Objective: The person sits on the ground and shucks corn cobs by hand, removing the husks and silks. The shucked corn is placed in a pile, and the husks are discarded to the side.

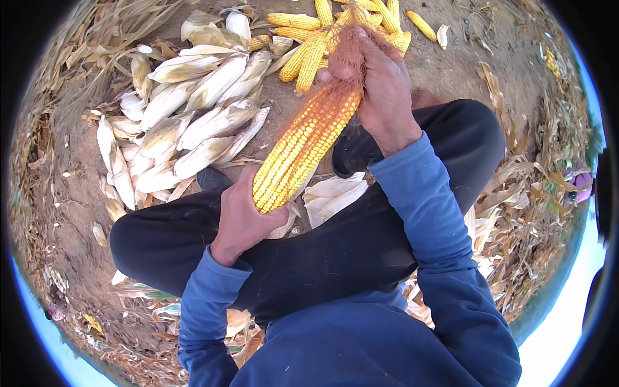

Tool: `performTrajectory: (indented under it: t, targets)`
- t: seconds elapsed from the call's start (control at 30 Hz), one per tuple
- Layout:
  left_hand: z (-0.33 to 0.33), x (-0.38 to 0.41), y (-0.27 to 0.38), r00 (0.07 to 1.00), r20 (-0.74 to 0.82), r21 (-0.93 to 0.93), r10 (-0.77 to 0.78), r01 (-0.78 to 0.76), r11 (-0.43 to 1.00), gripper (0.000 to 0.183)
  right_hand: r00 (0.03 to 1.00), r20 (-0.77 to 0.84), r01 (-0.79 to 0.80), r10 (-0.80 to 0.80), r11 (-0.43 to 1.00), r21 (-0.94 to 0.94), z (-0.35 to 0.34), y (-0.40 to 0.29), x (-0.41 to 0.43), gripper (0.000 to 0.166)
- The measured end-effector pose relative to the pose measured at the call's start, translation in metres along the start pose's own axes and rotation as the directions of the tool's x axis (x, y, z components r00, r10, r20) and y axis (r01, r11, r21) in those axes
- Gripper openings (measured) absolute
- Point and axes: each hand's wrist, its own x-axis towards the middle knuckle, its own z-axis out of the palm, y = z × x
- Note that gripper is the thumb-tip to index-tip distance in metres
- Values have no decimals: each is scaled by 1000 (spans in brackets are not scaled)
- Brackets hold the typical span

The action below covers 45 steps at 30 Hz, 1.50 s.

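A large ear of yellow corn (303, 154) slants across the middle of the view, its kernels bare along the upper face. My left hand (246, 213) grips its lower end, where pale husk shows underneath. Around the upper end, my right hand (382, 82) clutches a thick tuft of reddish-brown corn silk (349, 60). Strands of silk lie along the kernels. Beyond my right hand a heap of husked corn ears (309, 58) rests on the soil, partly hidden by the hand and silk.
Unhusked ears in whitish husks (193, 116) are piled at the left. One husked ear (421, 26) lies apart at the upper right. Loose husk (333, 196) sits between my crossed legs (309, 261). Dry corn leaves (517, 222) cover the ground to the right.
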Motion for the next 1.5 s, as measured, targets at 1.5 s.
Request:
performTrajectory:
  t: [1.5]
  targets:
    - [12, -2, -10, 896, -343, 525, 283, -67, 848, 86, 854, 123, -481, 505, 676, 558, 13, -32, -18, 17]
